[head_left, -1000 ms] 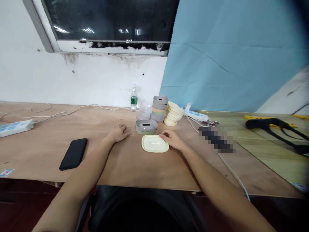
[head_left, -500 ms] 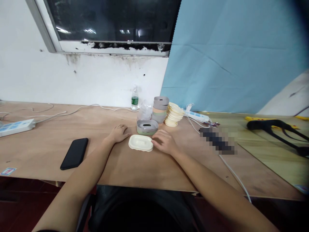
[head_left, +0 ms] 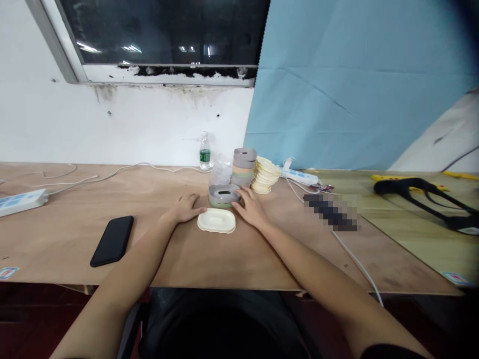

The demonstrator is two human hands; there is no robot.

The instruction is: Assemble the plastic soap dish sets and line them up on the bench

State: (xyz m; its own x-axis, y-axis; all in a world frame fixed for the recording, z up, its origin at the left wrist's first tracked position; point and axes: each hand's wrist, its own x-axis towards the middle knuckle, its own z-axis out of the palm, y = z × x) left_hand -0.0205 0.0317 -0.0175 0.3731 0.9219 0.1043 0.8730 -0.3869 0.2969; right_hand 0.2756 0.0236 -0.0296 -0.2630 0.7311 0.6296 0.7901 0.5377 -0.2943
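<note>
A cream plastic lid point(head_left: 216, 221) lies on the table in front of me. Just behind it stands a small oval container point(head_left: 220, 199), grey on top with a green base and a dark slot in its upper face. My left hand point(head_left: 187, 208) rests on the table with fingers spread, its thumb reaching to the lid's left corner. At the container's right end is my right hand point(head_left: 251, 207), thumb and fingers apart against its side; no firm grip shows. A stack of similar grey, orange and green containers point(head_left: 244, 167) and a stack of cream lids point(head_left: 264, 174) stand behind.
Clear plastic packaging point(head_left: 220, 170) and a water bottle point(head_left: 204, 152) stand near the wall. A black phone point(head_left: 112, 241) lies left of my left arm. Power strips point(head_left: 24, 201) with white cables sit at both sides, and a black strap-like object point(head_left: 419, 194) is at right.
My right hand has moved from beside the cream lid forward to the container's right end. My left thumb has come closer to the lid. The view has shifted slightly.
</note>
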